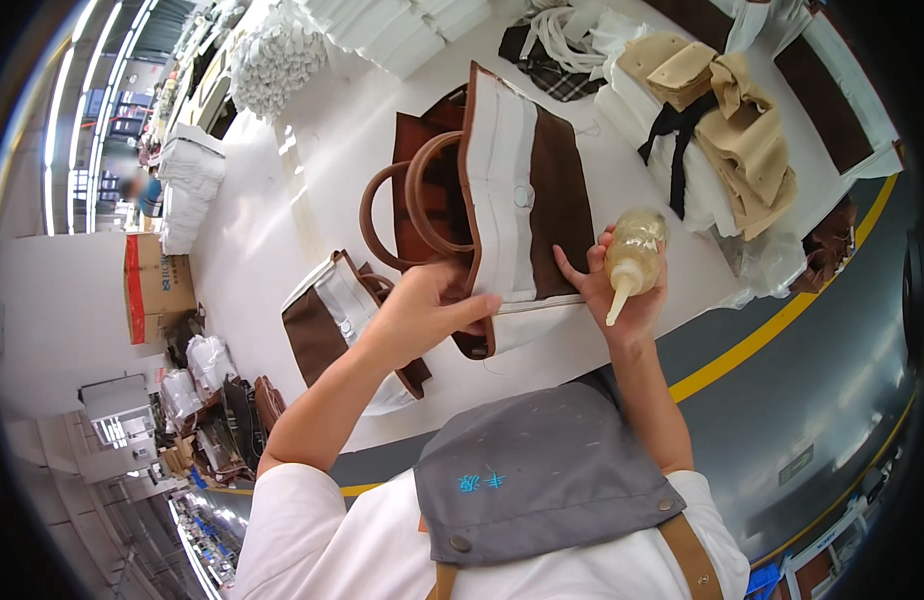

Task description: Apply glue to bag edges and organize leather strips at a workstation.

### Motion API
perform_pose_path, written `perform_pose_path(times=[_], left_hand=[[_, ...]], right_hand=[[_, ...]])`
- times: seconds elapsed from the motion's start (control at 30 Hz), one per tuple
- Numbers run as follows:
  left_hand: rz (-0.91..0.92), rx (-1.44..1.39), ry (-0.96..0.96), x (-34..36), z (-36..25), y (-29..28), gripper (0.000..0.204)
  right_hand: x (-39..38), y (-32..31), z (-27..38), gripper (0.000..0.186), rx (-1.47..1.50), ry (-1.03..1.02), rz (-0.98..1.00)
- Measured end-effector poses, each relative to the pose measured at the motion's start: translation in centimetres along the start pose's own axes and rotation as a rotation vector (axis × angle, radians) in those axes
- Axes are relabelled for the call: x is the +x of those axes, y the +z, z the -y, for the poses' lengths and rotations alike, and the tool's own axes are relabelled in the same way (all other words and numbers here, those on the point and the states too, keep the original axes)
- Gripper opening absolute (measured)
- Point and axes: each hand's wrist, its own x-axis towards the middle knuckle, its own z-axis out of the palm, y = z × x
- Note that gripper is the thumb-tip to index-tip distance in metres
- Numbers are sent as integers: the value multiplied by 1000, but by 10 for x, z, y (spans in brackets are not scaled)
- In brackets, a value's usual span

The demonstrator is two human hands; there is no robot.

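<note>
1. Nearest you, the grey cloth apron (542,480) with metal snaps and brown straps lies over your white shirt.
2. Your left hand (412,312) closes on the near end of the large bag's rim: thumb on the white band, the other fingers mostly hidden behind the edge.
3. Your right hand (627,300) has its fingers curled round the clear, rounded bottle (638,243) of pale yellowish liquid, thumb spread toward the bag. Its tapered nozzle points back toward you, slightly left.
4. The large bag (560,190), smooth brown with a soft white band, is on the bench (252,215) before you. Mouth and arched handles (379,215) face left, base right; its long axis runs away from you.
5. Left of it sits the smaller bag (314,325), also brown and white.
6. Farther off, right, lie folded tan pieces (752,150); left, bundled white rolls (277,60).
</note>
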Motion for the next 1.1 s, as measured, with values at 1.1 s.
perform_pose_path(times=[1.1], left_hand=[[112,-308,-8,9,-9,26,34]], right_hand=[[-44,73,11,79,-1069,-524,256]])
